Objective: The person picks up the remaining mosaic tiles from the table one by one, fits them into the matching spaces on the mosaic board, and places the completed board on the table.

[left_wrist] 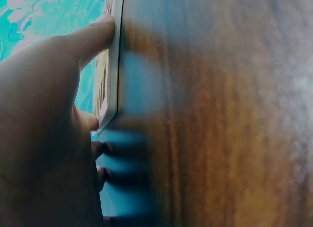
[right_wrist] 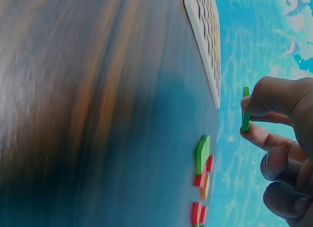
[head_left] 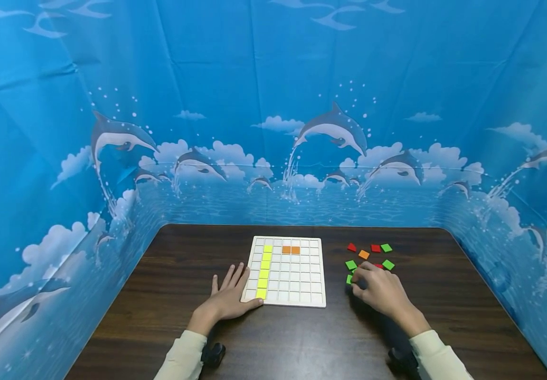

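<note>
A white square-grid board [head_left: 297, 304] lies on the table. A column of yellow tiles [head_left: 264, 274] runs down its left part, and two orange tiles [head_left: 291, 250] sit side by side near the top. My left hand [head_left: 226, 302] rests at the board's lower left corner, fingers spread, the thumb [left_wrist: 100, 34] on the front edge. To the right of the board, my right hand [head_left: 382, 289] pinches a green tile [right_wrist: 246, 120] between thumb and finger, held above the table and seen edge-on in the right wrist view. Its other fingers are bent.
Around the right hand lie loose square tiles: red ones [head_left: 375, 248], an orange one [head_left: 364, 255] and several green ones [head_left: 388, 265]. The dark wooden table [head_left: 159, 295] is bordered by a blue curtain [head_left: 254, 105] printed with dolphins.
</note>
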A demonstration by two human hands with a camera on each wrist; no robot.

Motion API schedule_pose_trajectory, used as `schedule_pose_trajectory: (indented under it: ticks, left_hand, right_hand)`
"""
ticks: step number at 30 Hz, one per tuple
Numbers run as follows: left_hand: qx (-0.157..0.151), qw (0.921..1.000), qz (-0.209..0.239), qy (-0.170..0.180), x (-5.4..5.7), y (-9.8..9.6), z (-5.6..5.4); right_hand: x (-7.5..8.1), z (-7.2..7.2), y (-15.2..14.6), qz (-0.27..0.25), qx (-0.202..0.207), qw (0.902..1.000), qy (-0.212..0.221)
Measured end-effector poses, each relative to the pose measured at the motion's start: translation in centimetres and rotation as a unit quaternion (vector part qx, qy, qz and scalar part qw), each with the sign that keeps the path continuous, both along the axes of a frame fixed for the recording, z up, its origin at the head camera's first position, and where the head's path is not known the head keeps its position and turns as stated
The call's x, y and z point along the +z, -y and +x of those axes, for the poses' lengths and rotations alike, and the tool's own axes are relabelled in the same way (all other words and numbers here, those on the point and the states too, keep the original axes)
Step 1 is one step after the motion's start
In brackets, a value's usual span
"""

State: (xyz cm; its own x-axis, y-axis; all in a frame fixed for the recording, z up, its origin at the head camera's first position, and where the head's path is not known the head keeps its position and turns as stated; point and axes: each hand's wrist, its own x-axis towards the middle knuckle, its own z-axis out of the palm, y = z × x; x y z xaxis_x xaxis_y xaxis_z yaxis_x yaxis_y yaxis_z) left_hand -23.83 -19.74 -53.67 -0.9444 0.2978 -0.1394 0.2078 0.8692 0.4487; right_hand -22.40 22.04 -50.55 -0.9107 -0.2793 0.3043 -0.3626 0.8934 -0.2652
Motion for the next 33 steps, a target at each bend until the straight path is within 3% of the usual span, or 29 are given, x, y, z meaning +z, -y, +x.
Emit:
schedule_pose_trajectory:
  ticks: [7,13,20,27,33]
  left_hand:
    - [0.01,0.9997,-0.015,0.013,0.4,-0.1,0.1]
    - [0.012,0.9998,-0.015,0.008,-0.7,0.2,-0.2]
    - [0.014,0.9996,-0.021,0.007,-0.2,0.0,-0.1]
    - [0.014,0.9997,-0.019,-0.001,-1.2,0.2,-0.5]
    - [0.005,0.9999,-0.012,0.001,-0.8,0.2,-0.3]
  right_hand:
    - [0.2,0.4,1.5,0.005,0.018,0.9998,-0.01]
    - [0.4,0.7,2.6,0.005,0.046,0.9987,-0.019]
    - [0.6,0.7,3.9,0.005,0.069,0.9976,-0.012]
    - [0.4,0.7,5.0,0.003,0.085,0.9963,-0.01]
    - [0.1,0.8,6.0,-0.006,0.105,0.9942,-0.021]
